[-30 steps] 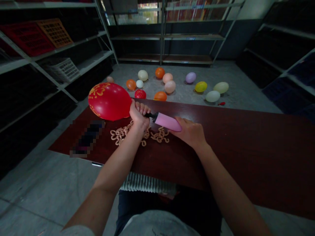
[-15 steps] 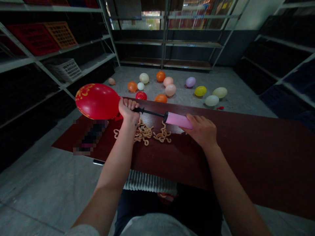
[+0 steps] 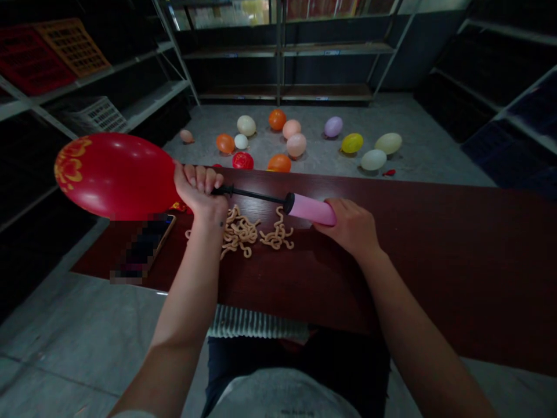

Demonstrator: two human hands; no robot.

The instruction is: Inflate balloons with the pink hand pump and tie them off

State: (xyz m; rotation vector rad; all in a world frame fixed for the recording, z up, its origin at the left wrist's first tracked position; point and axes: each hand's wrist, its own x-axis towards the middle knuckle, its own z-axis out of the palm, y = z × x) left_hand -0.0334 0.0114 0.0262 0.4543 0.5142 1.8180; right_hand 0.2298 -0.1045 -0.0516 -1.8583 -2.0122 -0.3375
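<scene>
A large red balloon (image 3: pixel 117 174) with yellow flower print extends left from my left hand (image 3: pixel 201 188), whose fingers are wrapped round its neck and the end of a hand pump. The pump's black rod (image 3: pixel 259 195) runs from that fist to a pink barrel (image 3: pixel 311 209). Around the barrel's other end my right hand (image 3: pixel 350 226) is closed. Below the rod, tan curled pieces (image 3: pixel 239 232) lie in a heap on the dark red table (image 3: pixel 435 249), with a smaller cluster (image 3: pixel 278 235) beside them. The balloon's mouth is hidden in my left hand.
A phone (image 3: pixel 145 247), partly blurred, lies at the table's left. Several balloons, such as a yellow one (image 3: pixel 352 143) and an orange one (image 3: pixel 225 143), rest on the floor beyond the table. Shelves (image 3: pixel 278 52) stand behind, with crates (image 3: pixel 72 46) at the left.
The red balloon has grown larger and reaches farther left. My left hand has moved left in the view, while the view has tipped down slightly. Both hands keep their hold.
</scene>
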